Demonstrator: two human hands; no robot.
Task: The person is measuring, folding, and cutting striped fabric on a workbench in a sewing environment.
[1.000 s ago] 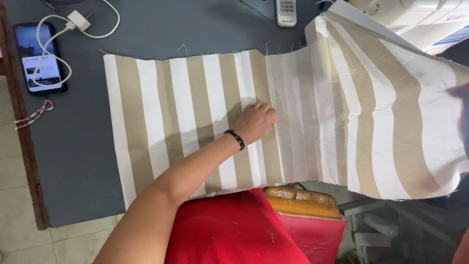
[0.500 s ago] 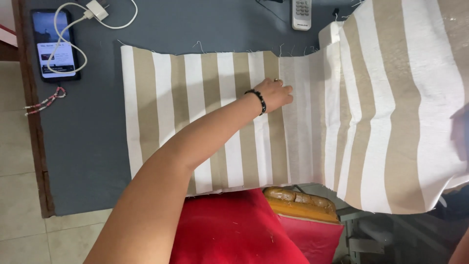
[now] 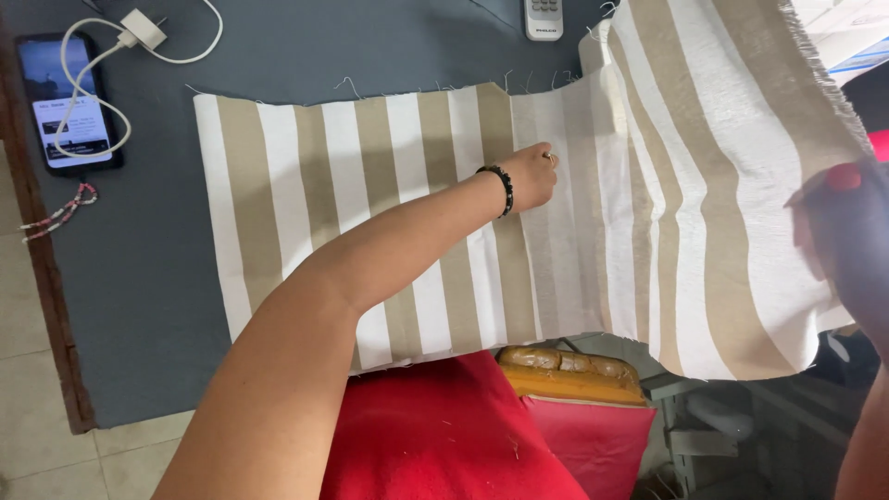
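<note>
Table: grey-blue top with a wooden edge along the left, giving a flat bed for laying cloth out smooth.

Striped cloth: beige and white, its left part flat on the table with frayed threads at the edges. The right part rises off the surface in folds, apparently lifted so it can be turned back over the flat part.

Left hand: arm stretched across the cloth, fingers pressed together and bearing down at the fold line, which looks like pinning the flat layer in place. Dark bead bracelet at the wrist.

Right hand: a blurred shape at the right edge against the raised cloth; grip cannot be told.

Phone with white charging cable lies at the far left, well apart from the cloth. Remote just beyond the cloth's top edge.
</note>
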